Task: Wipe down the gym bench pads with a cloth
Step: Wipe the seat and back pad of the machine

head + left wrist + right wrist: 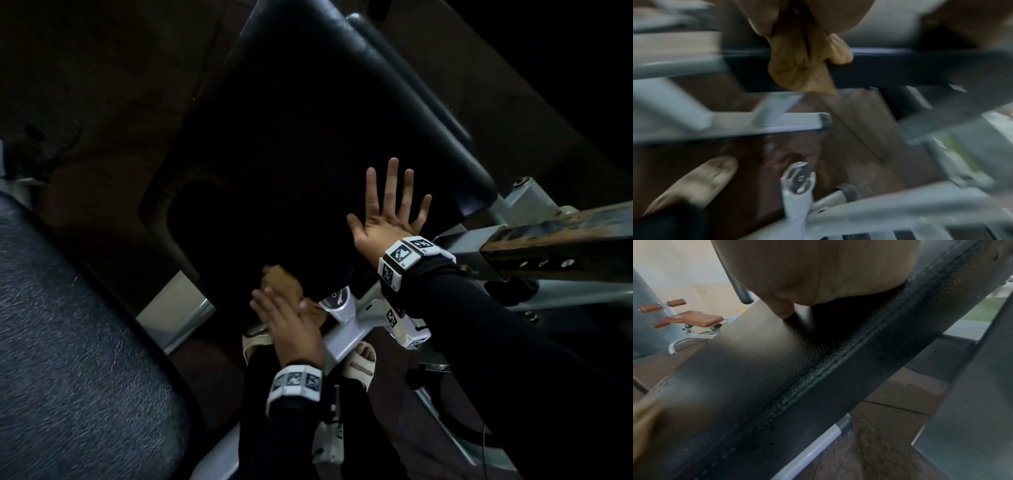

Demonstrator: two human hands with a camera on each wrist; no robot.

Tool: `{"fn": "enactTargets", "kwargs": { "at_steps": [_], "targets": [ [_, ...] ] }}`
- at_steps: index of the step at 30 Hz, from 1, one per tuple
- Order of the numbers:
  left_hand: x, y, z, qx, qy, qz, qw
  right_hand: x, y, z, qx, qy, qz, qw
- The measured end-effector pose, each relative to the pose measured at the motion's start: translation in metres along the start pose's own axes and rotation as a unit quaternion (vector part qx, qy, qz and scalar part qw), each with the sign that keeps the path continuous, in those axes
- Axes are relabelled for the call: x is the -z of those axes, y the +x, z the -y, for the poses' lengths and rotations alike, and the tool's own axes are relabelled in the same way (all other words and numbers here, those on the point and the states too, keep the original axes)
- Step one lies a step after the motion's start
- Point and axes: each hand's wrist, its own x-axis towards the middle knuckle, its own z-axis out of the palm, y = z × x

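Only the right wrist view shows the bench pad (756,369) stitching.

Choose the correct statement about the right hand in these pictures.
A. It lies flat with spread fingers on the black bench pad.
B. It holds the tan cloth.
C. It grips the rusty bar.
A: the right hand lies spread on the black bench pad, while the left hand holds the tan cloth.

Right hand (387,219) on pad (308,144); cloth (282,284) at its near edge.
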Motion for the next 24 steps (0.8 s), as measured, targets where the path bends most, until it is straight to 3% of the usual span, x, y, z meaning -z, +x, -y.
{"fn": "enactTargets", "kwargs": {
  "at_steps": [2,7,11,17,24],
  "targets": [
    [-0.007,0.004,-0.017,-0.043,0.013,-0.001,0.999,0.0,0.0,0.0,0.001,0.004,-0.005,1.0],
    [0.005,0.041,-0.019,-0.065,0.029,-0.033,0.997,-0.001,-0.001,0.0,-0.004,0.0,-0.018,1.0],
    [0.022,0.056,0.009,-0.008,0.013,-0.063,0.998,-0.002,-0.001,0.0,-0.002,0.001,-0.019,1.0],
    [0.015,0.022,0.021,0.166,-0.086,-0.072,0.98,-0.002,-0.002,0.0,0.0,0.003,-0.015,1.0],
    [0.005,0.017,-0.002,0.118,-0.044,-0.041,0.991,0.01,-0.003,0.005,-0.005,0.006,-0.005,1.0]
  ]
}}
